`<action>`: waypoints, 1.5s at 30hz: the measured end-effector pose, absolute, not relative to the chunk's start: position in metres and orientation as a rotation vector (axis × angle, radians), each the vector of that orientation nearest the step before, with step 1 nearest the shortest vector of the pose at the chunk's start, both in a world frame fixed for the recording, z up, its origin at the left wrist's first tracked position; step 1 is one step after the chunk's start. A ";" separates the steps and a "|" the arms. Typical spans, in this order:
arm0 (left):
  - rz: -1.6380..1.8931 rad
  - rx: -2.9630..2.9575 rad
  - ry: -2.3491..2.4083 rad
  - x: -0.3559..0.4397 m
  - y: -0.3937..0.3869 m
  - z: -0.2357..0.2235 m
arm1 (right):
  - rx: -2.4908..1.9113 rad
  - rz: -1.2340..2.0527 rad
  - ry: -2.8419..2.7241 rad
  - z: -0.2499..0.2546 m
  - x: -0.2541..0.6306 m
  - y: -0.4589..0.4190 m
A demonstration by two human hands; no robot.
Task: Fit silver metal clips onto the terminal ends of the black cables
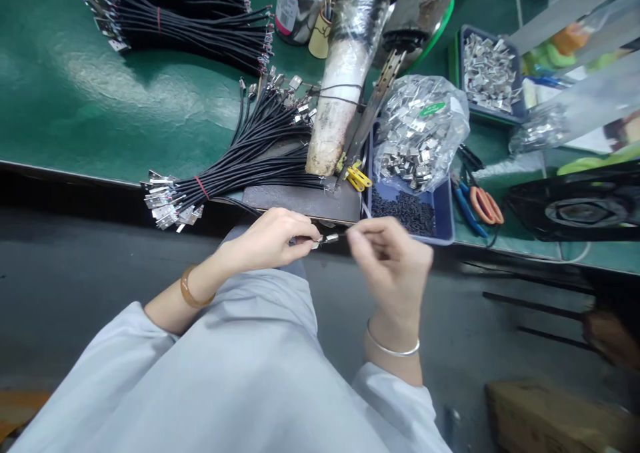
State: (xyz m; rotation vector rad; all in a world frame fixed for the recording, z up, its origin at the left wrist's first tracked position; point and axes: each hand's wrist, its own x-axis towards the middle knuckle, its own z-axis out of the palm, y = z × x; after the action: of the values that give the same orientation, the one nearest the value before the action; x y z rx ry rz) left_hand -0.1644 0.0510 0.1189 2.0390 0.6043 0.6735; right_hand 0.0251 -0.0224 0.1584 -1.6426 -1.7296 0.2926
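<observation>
My left hand (273,240) is closed in a pinch on a small metal terminal (325,239) at the end of a thin black wire. My right hand (393,260) is closed too, its fingertips gripping the same wire just right of the terminal. Both hands hover above my lap, just below the edge of the green bench (100,100). A bundle of black wires with metal terminals (240,166), tied by a red band, lies on the bench just above my left hand.
A blue tray (443,206) holds a plastic bag of metal terminals (420,133) and small black parts. Orange-handled pliers (483,203) lie to its right. A wrapped machine post (340,86) stands mid-bench. Another wire bundle (190,13) lies far left; a second terminal tray (487,70) far right.
</observation>
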 end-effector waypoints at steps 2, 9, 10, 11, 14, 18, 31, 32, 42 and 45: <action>0.680 2.085 0.591 -0.166 0.052 0.118 | -1.757 0.096 -1.560 0.161 0.045 -0.019; 0.810 2.056 0.523 -0.159 0.058 0.130 | -2.060 0.169 -1.634 0.145 0.129 0.030; 0.803 2.036 0.537 -0.158 0.059 0.132 | -2.081 0.251 -1.655 0.144 0.135 0.037; 0.785 1.993 0.546 -0.156 0.061 0.132 | -2.099 0.331 -1.680 0.144 0.140 0.042; 0.687 1.712 0.569 -0.154 0.064 0.133 | -2.110 0.505 -1.772 0.149 0.144 0.051; 0.695 1.386 0.636 -0.153 0.066 0.132 | -2.080 0.551 -1.802 0.155 0.138 0.049; 0.971 1.369 0.889 -0.139 0.055 0.119 | -1.686 0.259 -1.156 0.140 0.073 0.005; 0.976 1.370 0.888 -0.138 0.055 0.118 | -1.640 0.355 -1.155 0.137 0.063 0.002; 0.962 1.382 0.871 -0.140 0.055 0.119 | -1.537 0.558 -1.232 0.116 -0.003 0.004; 0.955 1.390 0.862 -0.141 0.054 0.119 | -1.522 0.567 -1.244 0.116 -0.001 0.006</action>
State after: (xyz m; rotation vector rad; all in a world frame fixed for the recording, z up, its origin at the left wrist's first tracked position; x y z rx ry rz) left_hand -0.1406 0.0544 0.1189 1.3901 0.8621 0.9554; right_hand -0.0010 0.0062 0.1162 -1.5221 -1.2437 0.5673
